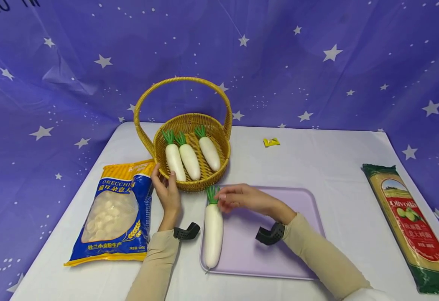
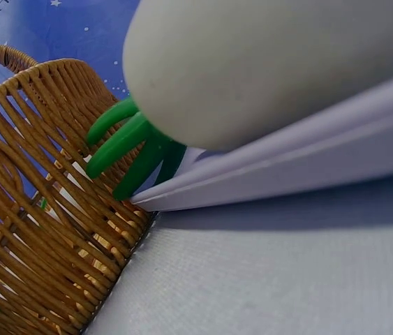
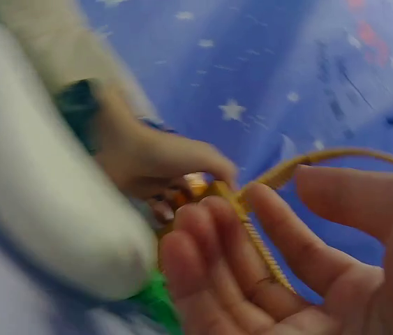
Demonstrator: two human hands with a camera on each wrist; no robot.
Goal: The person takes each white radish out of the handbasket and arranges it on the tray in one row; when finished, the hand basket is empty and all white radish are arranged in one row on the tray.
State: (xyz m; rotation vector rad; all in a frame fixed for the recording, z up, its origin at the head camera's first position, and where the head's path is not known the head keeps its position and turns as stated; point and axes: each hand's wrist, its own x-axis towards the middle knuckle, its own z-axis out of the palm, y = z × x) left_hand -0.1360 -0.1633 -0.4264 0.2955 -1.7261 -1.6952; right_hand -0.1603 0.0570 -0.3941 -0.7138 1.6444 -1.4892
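Observation:
A wicker basket (image 1: 189, 187) with a tall handle holds three white radishes, among them one radish (image 1: 209, 153) at its right side. My left hand (image 1: 168, 196) grips the basket's front left rim, its thumb over the edge. Another white radish (image 1: 213, 236) lies lengthwise along the left edge of a lilac tray (image 1: 268, 238), its green leaves pointing at the basket. Beside those leaves is my right hand (image 1: 246, 198), fingers loosely bent and holding nothing. The left wrist view shows the tray radish (image 2: 252, 70) close up; the right wrist view is blurred.
Left of the basket lies a blue and yellow pasta bag (image 1: 110, 213). A long spaghetti pack (image 1: 407, 225) is at the table's right edge. Behind the tray sits a small yellow wrapped candy (image 1: 271, 142). A purple star-patterned cloth (image 1: 279, 62) hangs at the back.

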